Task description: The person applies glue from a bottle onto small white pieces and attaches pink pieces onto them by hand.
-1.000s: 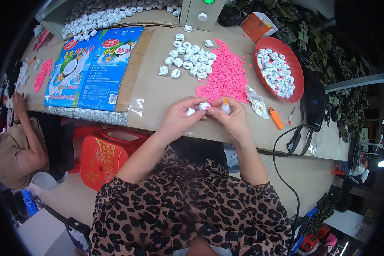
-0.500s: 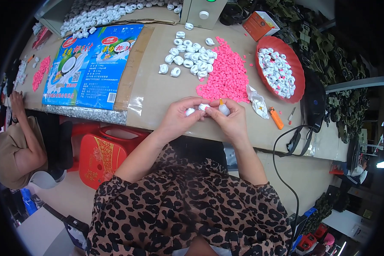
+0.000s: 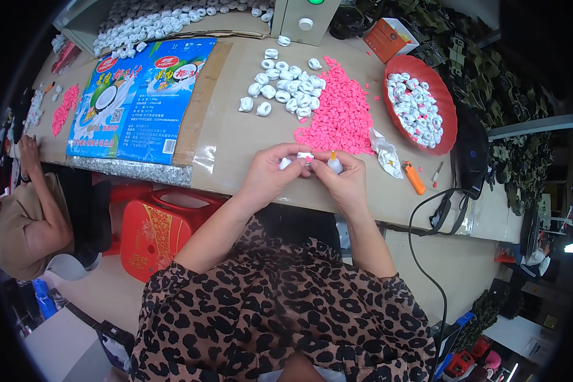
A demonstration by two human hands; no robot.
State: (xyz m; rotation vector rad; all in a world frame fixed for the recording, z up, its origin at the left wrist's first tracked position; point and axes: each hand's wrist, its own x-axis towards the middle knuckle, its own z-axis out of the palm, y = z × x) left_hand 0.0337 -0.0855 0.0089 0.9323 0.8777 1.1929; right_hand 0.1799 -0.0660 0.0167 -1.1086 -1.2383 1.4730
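Observation:
Both hands meet over the front of the table. My left hand (image 3: 265,178) pinches a small white ring-like piece (image 3: 305,155) between thumb and fingertips. A second white piece (image 3: 285,163) is tucked in the same hand. My right hand (image 3: 350,186) has a small white bottle with a yellow nozzle (image 3: 335,166) held against its fingers. Its thumb and fingertip press at a pink bit on the white piece; the fingers hide most of that spot. Beyond the hands lie a heap of small pink pieces (image 3: 340,111) and a cluster of white ring-like pieces (image 3: 290,83).
At the right stands a red bowl (image 3: 451,121) of white pieces with pink bits. Nearby are a crumpled white wrapper (image 3: 386,155), an orange lighter (image 3: 414,178) and a small blade tool (image 3: 437,172). Blue printed cardboard (image 3: 134,102) covers the left. A co-worker's arm (image 3: 48,197) rests further left.
The hands stay together, and the fingertips have shifted slightly around the white piece. The whole view has moved a little.

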